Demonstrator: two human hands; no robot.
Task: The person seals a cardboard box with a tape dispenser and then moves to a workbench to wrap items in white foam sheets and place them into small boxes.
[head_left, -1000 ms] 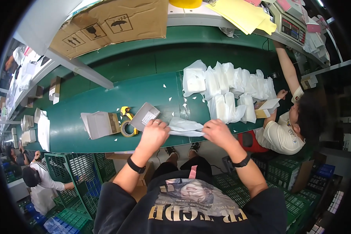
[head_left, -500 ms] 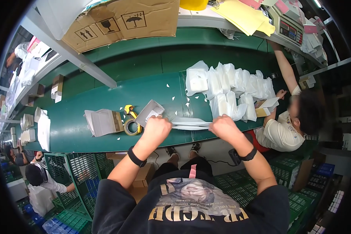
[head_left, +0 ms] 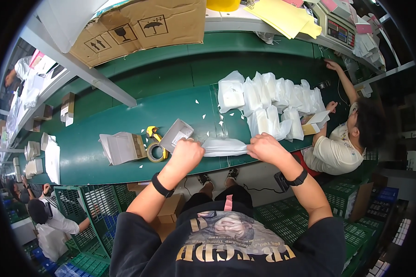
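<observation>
Stretched between my two fists is a translucent white plastic bag [head_left: 224,147], held level above the green table's near edge. My left hand [head_left: 188,152] grips one end and my right hand [head_left: 265,148] the other, both with fingers closed. Just beyond my left hand lies a small open carton [head_left: 177,134], tilted on its side. Left of it sits a yellow tape dispenser [head_left: 153,134] with a roll of tape [head_left: 157,152]. Several white-bagged packages [head_left: 259,92] stand in rows beyond my right hand.
An open grey-white box [head_left: 121,148] stands left of the tape. A large brown carton [head_left: 138,32] hangs over the far side, beside a slanted metal post [head_left: 106,83]. At right a co-worker [head_left: 339,147] reaches across the table [head_left: 78,161]. Green crates [head_left: 94,212] stand below.
The bag between my hands now looks wider and fuller, where it was a narrow band. My hands have hardly moved. The co-worker's outstretched arm has shifted slightly.
</observation>
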